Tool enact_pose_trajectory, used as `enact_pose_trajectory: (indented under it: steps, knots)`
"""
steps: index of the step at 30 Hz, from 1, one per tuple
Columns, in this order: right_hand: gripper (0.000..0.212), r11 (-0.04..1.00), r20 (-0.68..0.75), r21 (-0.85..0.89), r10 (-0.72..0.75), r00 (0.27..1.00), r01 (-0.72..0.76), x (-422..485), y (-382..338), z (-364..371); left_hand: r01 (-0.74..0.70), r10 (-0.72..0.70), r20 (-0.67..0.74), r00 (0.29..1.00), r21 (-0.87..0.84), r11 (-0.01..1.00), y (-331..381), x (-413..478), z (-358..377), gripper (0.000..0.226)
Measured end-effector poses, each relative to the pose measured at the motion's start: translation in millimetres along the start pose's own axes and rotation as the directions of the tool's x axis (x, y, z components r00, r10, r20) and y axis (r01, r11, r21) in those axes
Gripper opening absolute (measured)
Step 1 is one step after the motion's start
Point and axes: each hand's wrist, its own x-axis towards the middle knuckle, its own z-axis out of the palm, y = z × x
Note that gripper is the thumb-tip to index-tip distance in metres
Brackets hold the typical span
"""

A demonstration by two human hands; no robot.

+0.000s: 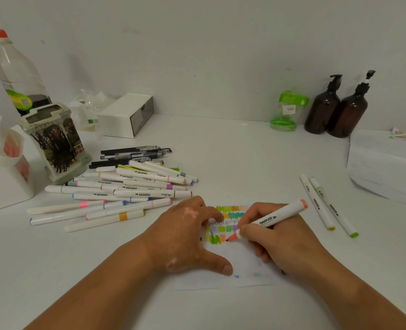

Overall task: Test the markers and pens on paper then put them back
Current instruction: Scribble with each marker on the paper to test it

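Diagonally, marker tip lower-left

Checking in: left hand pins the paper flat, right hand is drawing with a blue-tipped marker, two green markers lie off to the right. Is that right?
Not quite. The head view shows the marker in the right hand has an orange tip, not blue. The left hand does pin the paper flat, and the two green markers lie off to the right.

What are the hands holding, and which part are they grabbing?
The right hand pinches an orange marker low on its barrel, just above the tip. The left hand holds nothing; it rests on the paper.
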Motion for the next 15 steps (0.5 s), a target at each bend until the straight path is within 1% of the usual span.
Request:
enact_pose_trajectory:
  steps: [6, 7, 9, 10, 11, 13, 14, 15]
  knots:
    - [0.013, 0.999, -0.016, 0.026, -0.029, 0.999, 0.03, 1, 6, 0, -0.002, 0.002, -0.006, 1.0, 0.005, 1.0, -3, 1, 3, 0.1]
    - [0.01, 0.997, -0.043, 0.064, -0.033, 0.999, 0.036, 2, 7, 0, -0.009, 0.009, -0.015, 1.0, 0.002, 1.0, -4, 1, 3, 0.1]
    - [0.007, 0.972, -0.127, 0.227, -0.023, 0.992, 0.051, 6, 9, -4, -0.029, 0.027, -0.063, 0.998, -0.026, 0.999, -5, 0, 3, 0.098]
    - [0.007, 0.945, -0.16, 0.321, -0.014, 0.987, 0.066, 8, 9, -6, -0.027, 0.02, -0.105, 0.994, -0.064, 0.998, -5, 0, 3, 0.091]
    - [0.006, 0.914, -0.182, 0.398, -0.009, 0.983, 0.082, 9, 9, -8, -0.026, 0.005, -0.159, 0.987, -0.126, 0.992, -6, 0, 2, 0.079]
    - [0.005, 0.865, -0.192, 0.49, -0.013, 0.981, 0.107, 10, 8, -11, -0.046, -0.043, -0.265, 0.963, -0.321, 0.946, -6, 0, -1, 0.039]
    - [0.005, 0.85, -0.189, 0.515, -0.015, 0.982, 0.112, 11, 7, -12, -0.072, -0.068, -0.307, 0.949, -0.422, 0.904, -6, 0, -4, 0.028]
    - [0.006, 0.841, -0.184, 0.529, -0.017, 0.983, 0.114, 11, 7, -13, -0.098, -0.093, -0.344, 0.934, -0.498, 0.862, -7, 0, -6, 0.026]
